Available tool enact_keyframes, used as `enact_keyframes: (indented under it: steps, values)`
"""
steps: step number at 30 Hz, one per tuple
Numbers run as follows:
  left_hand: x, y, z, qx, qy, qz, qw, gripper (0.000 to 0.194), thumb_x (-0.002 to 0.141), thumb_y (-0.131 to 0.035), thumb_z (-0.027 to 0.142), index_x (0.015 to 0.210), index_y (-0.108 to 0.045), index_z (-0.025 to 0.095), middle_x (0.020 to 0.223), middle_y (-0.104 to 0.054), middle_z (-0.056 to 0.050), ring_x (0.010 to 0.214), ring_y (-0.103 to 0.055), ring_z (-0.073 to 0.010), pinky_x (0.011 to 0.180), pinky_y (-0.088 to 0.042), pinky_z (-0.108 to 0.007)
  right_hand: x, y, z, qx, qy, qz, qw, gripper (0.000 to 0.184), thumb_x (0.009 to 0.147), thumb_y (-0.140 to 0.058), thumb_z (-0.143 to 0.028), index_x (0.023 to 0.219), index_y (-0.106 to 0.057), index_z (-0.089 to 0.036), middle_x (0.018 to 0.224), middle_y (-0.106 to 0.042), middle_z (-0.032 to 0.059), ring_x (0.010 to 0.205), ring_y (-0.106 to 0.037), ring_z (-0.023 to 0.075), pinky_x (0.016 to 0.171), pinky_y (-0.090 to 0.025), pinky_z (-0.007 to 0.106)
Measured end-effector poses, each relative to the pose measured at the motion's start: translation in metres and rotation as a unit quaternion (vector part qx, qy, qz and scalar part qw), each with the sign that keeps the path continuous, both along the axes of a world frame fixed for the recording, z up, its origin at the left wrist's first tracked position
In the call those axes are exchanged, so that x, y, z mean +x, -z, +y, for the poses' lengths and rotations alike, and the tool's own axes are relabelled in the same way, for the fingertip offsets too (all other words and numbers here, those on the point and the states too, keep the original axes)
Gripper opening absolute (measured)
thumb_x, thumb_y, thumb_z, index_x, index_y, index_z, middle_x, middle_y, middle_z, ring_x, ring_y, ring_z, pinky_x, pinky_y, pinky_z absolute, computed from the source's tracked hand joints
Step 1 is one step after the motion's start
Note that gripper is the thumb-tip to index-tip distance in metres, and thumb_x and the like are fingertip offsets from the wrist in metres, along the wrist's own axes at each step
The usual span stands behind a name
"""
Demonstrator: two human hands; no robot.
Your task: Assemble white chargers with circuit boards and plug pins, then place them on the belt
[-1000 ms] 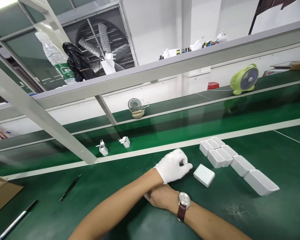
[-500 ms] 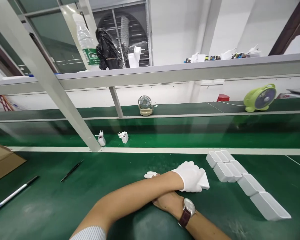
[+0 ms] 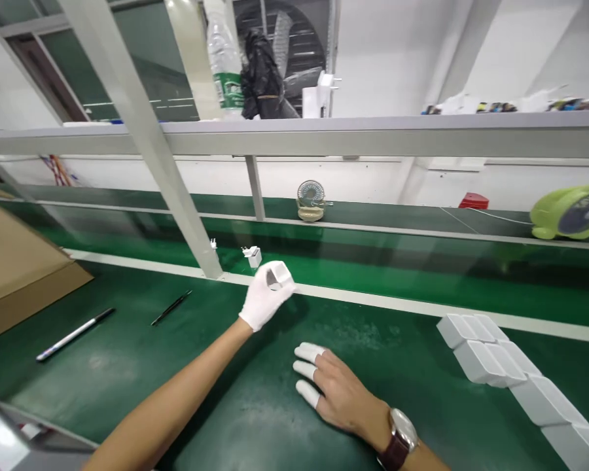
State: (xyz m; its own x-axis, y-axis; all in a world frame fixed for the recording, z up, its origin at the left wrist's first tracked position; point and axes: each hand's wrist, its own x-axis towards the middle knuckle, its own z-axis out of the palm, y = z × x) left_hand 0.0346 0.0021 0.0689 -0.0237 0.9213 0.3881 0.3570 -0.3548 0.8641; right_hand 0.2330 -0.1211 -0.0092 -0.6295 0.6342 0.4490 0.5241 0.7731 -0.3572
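My left hand [image 3: 262, 301], in a white glove, is raised near the far edge of the green worktop [image 3: 255, 405]. Its fingers are curled round a small white plastic shell [image 3: 281, 269], partly hidden by the glove. My right hand [image 3: 338, 389] is low over the worktop with its fingers stretched out and holding nothing. White finger cots cover several of its fingertips, and a watch [image 3: 400, 435] is on the wrist. To the right, several hollow white plastic cases [image 3: 485, 363] stand in a staggered row.
A white plug adapter [image 3: 252, 256] sits on the green strip beyond the pale edge rail [image 3: 373, 303]. A black pen [image 3: 171, 307], a white marker [image 3: 76, 333] and a cardboard box [image 3: 24, 275] are at left. A slanted metal post [image 3: 177, 190] rises behind. Small fans [image 3: 311, 201] stand farther back.
My hands have uncrossed. The left has swung from the right side up and left with the white shell; the right now lies uncovered and spread. The view has turned left.
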Motion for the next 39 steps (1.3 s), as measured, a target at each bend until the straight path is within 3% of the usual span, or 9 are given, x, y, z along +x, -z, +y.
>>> enact_keyframes:
  steps: [5,8,10,13,16,24,27,31,39]
  values:
    - [-0.069,0.019,-0.002,0.005,-0.113,-0.052,0.992,0.052,0.070,-0.078,0.031,0.116,-0.057,0.019,0.110,-0.066,-0.005,0.101,-0.065,-0.0215,0.096,-0.052,-0.040,-0.045,-0.016,-0.024,0.001,-0.258,-0.070,0.964,0.043,0.100,-0.053,-0.036,0.142,-0.051,-0.027,0.150,-0.051,0.0045,0.145,-0.037,0.0200,0.124,-0.023,0.041]
    - [-0.083,0.030,-0.011,-0.003,-0.130,-0.048,0.990,0.050,0.071,-0.077,0.031,0.116,-0.058,0.019,0.109,-0.066,-0.004,0.100,-0.066,-0.0213,0.094,-0.054,-0.039,-0.062,-0.012,0.007,-0.008,-0.311,-0.105,0.945,0.050,0.098,-0.054,-0.042,0.145,-0.046,-0.030,0.153,-0.047,0.0035,0.147,-0.034,0.0204,0.125,-0.018,0.043]
    - [-0.085,0.034,-0.016,0.003,-0.135,-0.013,0.991,0.051,0.071,-0.077,0.030,0.116,-0.058,0.020,0.109,-0.066,-0.004,0.099,-0.066,-0.0219,0.094,-0.054,-0.040,-0.056,-0.008,0.055,-0.034,-0.230,-0.116,0.966,0.061,0.094,-0.057,-0.051,0.149,-0.041,-0.028,0.154,-0.045,0.0067,0.146,-0.035,0.0246,0.124,-0.020,0.050]
    - [-0.083,0.036,-0.025,0.026,-0.130,0.066,0.989,0.050,0.069,-0.078,0.028,0.115,-0.059,0.023,0.111,-0.065,-0.004,0.104,-0.064,-0.0240,0.096,-0.052,-0.040,-0.030,-0.005,0.137,-0.047,0.096,-0.084,0.991,0.051,0.098,-0.051,-0.047,0.142,-0.050,-0.023,0.149,-0.050,0.0149,0.141,-0.043,0.0349,0.115,-0.031,0.064]
    - [-0.078,0.035,-0.033,0.069,-0.105,0.121,0.985,0.051,0.068,-0.078,0.023,0.116,-0.060,0.025,0.117,-0.064,-0.005,0.112,-0.061,-0.0261,0.099,-0.051,-0.042,-0.015,-0.009,0.170,-0.047,0.184,-0.068,0.979,0.050,0.104,-0.034,-0.036,0.142,-0.048,-0.007,0.147,-0.046,0.0278,0.141,-0.040,0.0410,0.111,-0.031,0.070]
    - [-0.074,0.043,-0.038,0.101,-0.037,0.121,0.987,0.053,0.076,-0.073,0.021,0.126,-0.055,0.025,0.124,-0.063,-0.007,0.119,-0.060,-0.0246,0.105,-0.050,-0.042,-0.029,-0.008,0.069,-0.087,-0.080,-0.154,0.981,0.060,0.102,-0.046,-0.036,0.157,-0.024,-0.025,0.159,-0.035,0.0095,0.149,-0.030,0.0255,0.122,-0.027,0.054]
    - [-0.071,0.046,-0.038,0.066,-0.022,0.128,0.989,0.056,0.075,-0.074,0.021,0.127,-0.055,0.025,0.128,-0.062,-0.007,0.121,-0.059,-0.0251,0.107,-0.048,-0.042,0.016,0.007,0.098,-0.081,0.045,-0.153,0.984,0.050,0.102,-0.044,-0.036,0.150,-0.040,-0.024,0.154,-0.044,0.0114,0.146,-0.035,0.0292,0.121,-0.026,0.058]
    - [-0.062,0.049,-0.039,0.029,0.002,0.135,0.990,0.061,0.075,-0.076,0.023,0.131,-0.053,0.025,0.131,-0.062,-0.005,0.119,-0.061,-0.0248,0.107,-0.048,-0.041,0.089,0.015,0.135,-0.069,0.342,-0.115,0.930,0.057,0.104,-0.028,-0.039,0.137,-0.052,0.001,0.143,-0.048,0.0346,0.143,-0.033,0.0448,0.111,-0.027,0.068]
    - [-0.049,0.058,-0.039,0.021,0.025,0.199,0.979,0.059,0.076,-0.075,0.024,0.131,-0.054,0.027,0.132,-0.063,-0.003,0.122,-0.060,-0.0247,0.107,-0.048,-0.041,0.074,0.017,0.078,-0.059,0.246,-0.129,0.959,0.059,0.100,-0.044,-0.046,0.144,-0.047,-0.007,0.150,-0.047,0.0217,0.144,-0.038,0.0333,0.120,-0.032,0.051]
